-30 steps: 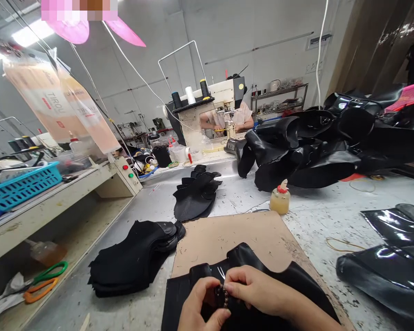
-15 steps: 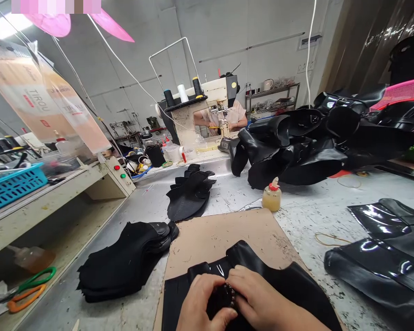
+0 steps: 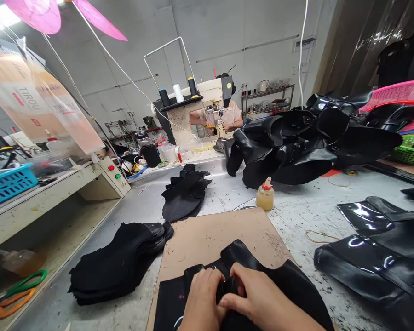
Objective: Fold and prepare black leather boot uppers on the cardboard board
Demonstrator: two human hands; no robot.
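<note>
Both hands are closed at a black leather boot upper (image 3: 283,276) lying across the tan board in front of me. My left hand (image 3: 204,294) has its fingers curled round a bunched dark part of it, and my right hand (image 3: 255,294) pinches the same part from the other side. Between the thumbs and fingers a dark fold (image 3: 229,286) shows; its details are hidden. A shiny metal ring (image 3: 178,322) peeks out beside my left wrist. The tan board (image 3: 214,230) lies under the leather.
Left of the board lie a stack of black cut pieces (image 3: 110,266) and a fanned pile (image 3: 184,197). A glue bottle (image 3: 265,197) stands behind it. Black leather uppers (image 3: 283,151) heap up at back right, more (image 3: 362,262) at right. Scissors (image 3: 20,292) lie left; a person works at a sewing machine (image 3: 179,124).
My fingers have shifted round the bunched leather, and the beaded-looking edge seen between them earlier is now covered. The metal ring has come into view at the left. The camera has turned slightly right.
</note>
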